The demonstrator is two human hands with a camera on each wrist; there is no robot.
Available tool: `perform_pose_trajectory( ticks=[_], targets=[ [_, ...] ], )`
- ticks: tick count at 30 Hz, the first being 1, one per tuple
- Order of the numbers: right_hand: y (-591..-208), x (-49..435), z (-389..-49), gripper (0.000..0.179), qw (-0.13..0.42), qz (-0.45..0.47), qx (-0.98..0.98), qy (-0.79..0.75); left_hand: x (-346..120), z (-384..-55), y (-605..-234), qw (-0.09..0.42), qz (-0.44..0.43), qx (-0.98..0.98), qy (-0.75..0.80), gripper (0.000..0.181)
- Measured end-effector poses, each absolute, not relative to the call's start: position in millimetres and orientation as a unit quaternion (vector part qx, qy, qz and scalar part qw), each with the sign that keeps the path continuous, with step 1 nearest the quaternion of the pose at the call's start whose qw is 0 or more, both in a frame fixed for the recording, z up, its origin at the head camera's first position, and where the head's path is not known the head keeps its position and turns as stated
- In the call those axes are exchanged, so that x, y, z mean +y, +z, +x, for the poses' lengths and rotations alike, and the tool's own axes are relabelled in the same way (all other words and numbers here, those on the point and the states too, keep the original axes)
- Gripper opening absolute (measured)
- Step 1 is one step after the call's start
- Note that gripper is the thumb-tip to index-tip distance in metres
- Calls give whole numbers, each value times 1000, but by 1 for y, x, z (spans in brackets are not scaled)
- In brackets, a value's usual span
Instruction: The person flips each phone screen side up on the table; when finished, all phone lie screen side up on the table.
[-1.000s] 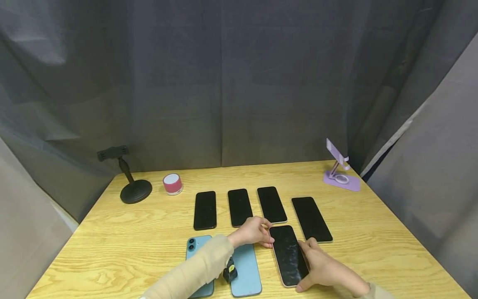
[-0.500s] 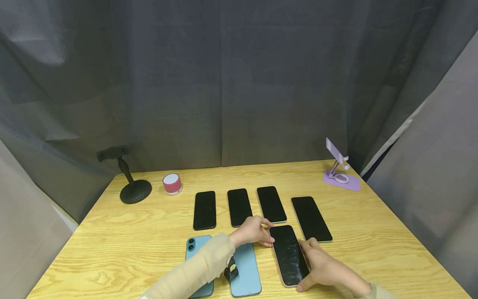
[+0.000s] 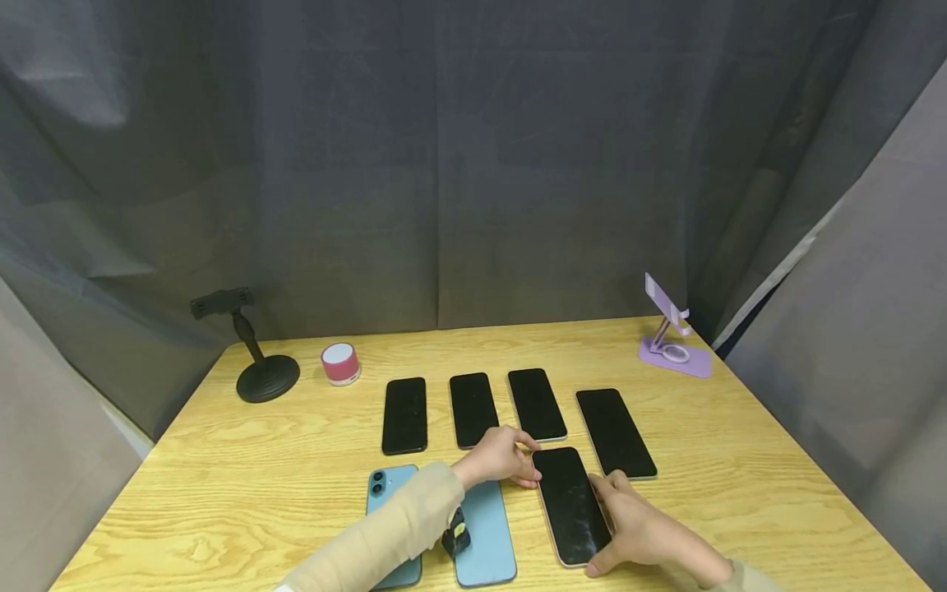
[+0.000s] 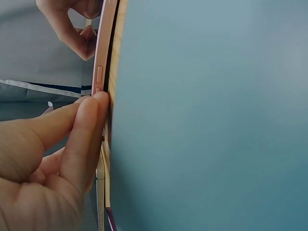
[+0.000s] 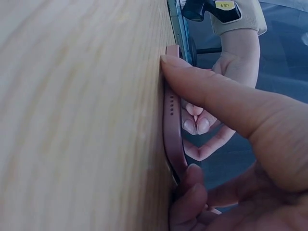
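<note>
A smartphone (image 3: 572,503) with a black, smudged screen facing up and a pink-gold frame lies between both hands, close over the wooden table. My left hand (image 3: 503,455) pinches its upper left edge; in the left wrist view the thumb and fingertips meet at the pink frame (image 4: 100,57), just by a side button. Around the lower right part of the same phone, my right hand (image 3: 630,524) grips with the thumb at the bottom edge and fingers along the right side. The right wrist view shows that thumb against the bottom frame (image 5: 172,113), beside the speaker holes.
Behind the hands, several black-screened phones (image 3: 405,416) lie in a row. Two blue phones (image 3: 488,534), backs up, lie partly under my left forearm. A black phone stand (image 3: 268,376), a pink round speaker (image 3: 341,364) and a purple stand (image 3: 676,358) stand farther back.
</note>
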State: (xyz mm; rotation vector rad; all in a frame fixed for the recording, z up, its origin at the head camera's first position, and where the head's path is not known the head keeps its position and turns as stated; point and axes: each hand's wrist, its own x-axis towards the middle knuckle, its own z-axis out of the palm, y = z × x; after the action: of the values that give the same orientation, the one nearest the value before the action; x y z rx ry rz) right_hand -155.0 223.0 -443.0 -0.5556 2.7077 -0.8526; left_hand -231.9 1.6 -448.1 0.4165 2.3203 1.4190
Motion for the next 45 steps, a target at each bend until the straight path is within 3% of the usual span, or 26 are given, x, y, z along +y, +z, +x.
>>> perform_pose_trajectory(
  ticks=[17,28,33,41,45],
  targets=[
    [-443,224,-155,122,125,-192,927,-299,2,-232,-448,181,156,846,477,36],
    [-438,226,-155,123,143,-200,921,-303,-1,-231,-444,207,139,821,513,33],
    [-433,223,-159,113,139,-165,925,-311,-8,-232,-445,216,150,814,517,33],
    [-423,208,-159,79,61,-166,918,-356,-26,-234,-441,210,165,814,516,37],
    [-418,196,-157,76,125,-241,885,-378,-35,-234,-437,213,169,811,518,36]
  ],
)
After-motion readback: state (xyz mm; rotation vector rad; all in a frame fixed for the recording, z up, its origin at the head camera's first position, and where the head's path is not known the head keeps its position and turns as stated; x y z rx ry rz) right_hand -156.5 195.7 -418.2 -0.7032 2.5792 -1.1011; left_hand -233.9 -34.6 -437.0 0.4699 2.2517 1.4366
